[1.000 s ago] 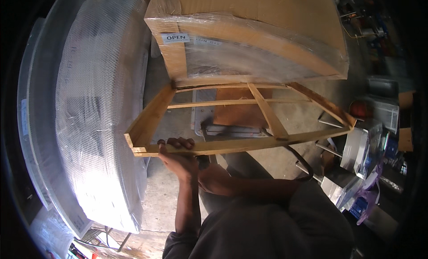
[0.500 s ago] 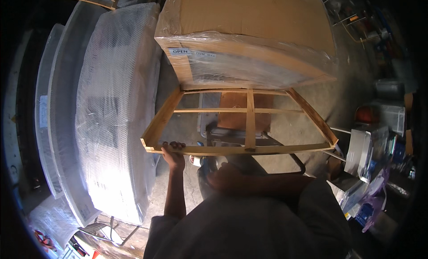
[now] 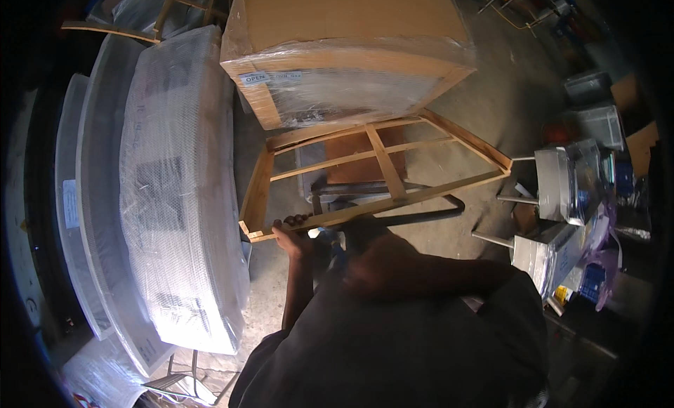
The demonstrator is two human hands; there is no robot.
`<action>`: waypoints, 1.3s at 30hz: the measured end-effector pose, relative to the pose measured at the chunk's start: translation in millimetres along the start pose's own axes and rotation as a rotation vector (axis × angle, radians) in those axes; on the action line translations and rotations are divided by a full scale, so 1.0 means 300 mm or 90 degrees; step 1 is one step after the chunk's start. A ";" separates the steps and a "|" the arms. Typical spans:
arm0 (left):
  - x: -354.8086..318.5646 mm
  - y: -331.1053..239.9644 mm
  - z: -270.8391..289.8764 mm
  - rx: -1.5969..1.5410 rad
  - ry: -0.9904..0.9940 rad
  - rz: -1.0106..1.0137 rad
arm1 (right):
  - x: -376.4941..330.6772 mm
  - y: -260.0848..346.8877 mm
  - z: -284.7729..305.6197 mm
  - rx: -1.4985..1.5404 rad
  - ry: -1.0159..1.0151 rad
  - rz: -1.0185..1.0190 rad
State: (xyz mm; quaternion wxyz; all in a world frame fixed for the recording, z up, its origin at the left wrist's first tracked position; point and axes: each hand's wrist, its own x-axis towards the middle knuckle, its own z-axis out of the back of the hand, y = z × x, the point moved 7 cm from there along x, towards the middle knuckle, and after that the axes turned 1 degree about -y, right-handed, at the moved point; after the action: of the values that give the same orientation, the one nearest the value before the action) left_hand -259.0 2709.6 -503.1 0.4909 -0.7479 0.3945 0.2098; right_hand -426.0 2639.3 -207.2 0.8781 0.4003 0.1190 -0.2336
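A light wooden frame (image 3: 385, 161) with slats and a crosspiece is held tilted in front of me, its right end higher in the picture than its left. My left hand (image 3: 295, 241) is closed round the near rail close to the frame's left corner. Just below the near rail, my right hand (image 3: 379, 264) lies in dark shadow and blur with the forearm reaching across my body. A small shiny, bluish shape shows beside it; whether the hand holds it is unclear.
A large cardboard box (image 3: 351, 18) in clear film stands beyond the frame. Tall bubble-wrapped panels (image 3: 172, 218) line the left. Under the frame are a dark metal tube stand (image 3: 428, 213) and a brown board (image 3: 344, 170). Silver boxes (image 3: 558, 187) and clutter sit at right.
The wooden frame has turned, its right end swinging up the picture and its left corner shifting slightly right. My left hand stays on the rail; my right hand has moved slightly right. The view has shifted too.
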 end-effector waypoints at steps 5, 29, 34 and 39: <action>0.058 -0.024 -0.075 -0.018 0.057 -0.024 | -0.236 0.004 0.097 -0.054 -0.088 -0.133; 0.303 -0.128 -0.220 0.080 0.111 -0.167 | -2.170 -0.809 0.178 0.196 -0.836 -0.600; 0.366 -0.132 -0.097 0.003 -0.001 -0.101 | -2.164 -1.099 0.348 -0.103 -0.659 -0.511; 0.349 -0.186 -0.182 0.229 0.052 -0.381 | -2.220 -1.380 0.325 -0.253 -0.718 -0.506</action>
State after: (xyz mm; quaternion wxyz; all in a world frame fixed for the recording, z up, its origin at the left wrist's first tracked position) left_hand -155.6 2631.8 -521.3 0.6381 -0.7400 0.2077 -0.0466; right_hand -1207.7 2538.9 -148.0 0.7108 -0.0221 -0.1760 -0.6806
